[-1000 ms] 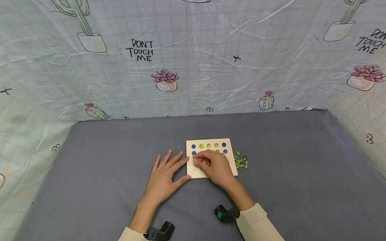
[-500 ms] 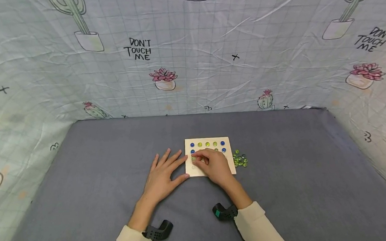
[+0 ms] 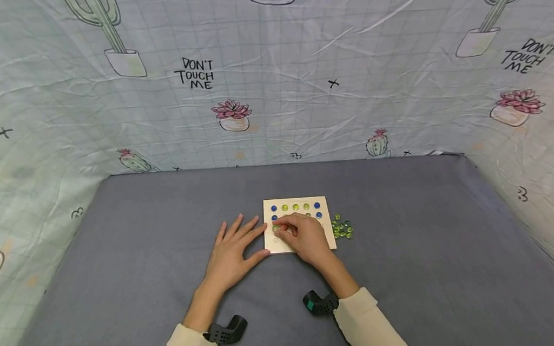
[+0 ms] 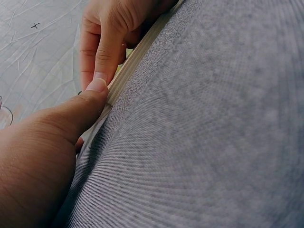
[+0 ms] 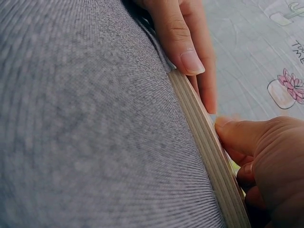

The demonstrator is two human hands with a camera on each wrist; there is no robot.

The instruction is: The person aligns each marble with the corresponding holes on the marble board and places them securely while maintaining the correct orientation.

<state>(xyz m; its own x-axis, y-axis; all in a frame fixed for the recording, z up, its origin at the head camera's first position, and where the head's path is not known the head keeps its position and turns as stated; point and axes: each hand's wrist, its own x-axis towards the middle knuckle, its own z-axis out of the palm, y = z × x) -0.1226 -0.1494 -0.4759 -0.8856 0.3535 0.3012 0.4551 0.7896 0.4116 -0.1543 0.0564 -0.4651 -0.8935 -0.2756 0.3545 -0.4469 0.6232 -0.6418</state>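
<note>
A pale wooden board [image 3: 285, 248] lies on the table, set with blue and yellow-green glass beads, several of them along its far row. My left hand [image 3: 231, 258] lies flat with fingers spread, its thumb and index fingertips against the board's left edge. Over the board, my right hand [image 3: 308, 239] pinches a green glass bead [image 3: 275, 228] between thumb and index finger at the left side. That hand covers much of the board's middle. In the right wrist view, the board's layered edge [image 5: 204, 142] runs below the right thumb.
A loose heap of green glass beads [image 3: 342, 228] lies just beyond the board's right edge. Grey cloth [image 3: 411, 271] covers the table. A printed curtain [image 3: 272, 113] hangs behind it and along both sides.
The whole head view has shifted slightly. Both hands keep nearly the same place on the board, with the right fingertips still at the same left-side bead.
</note>
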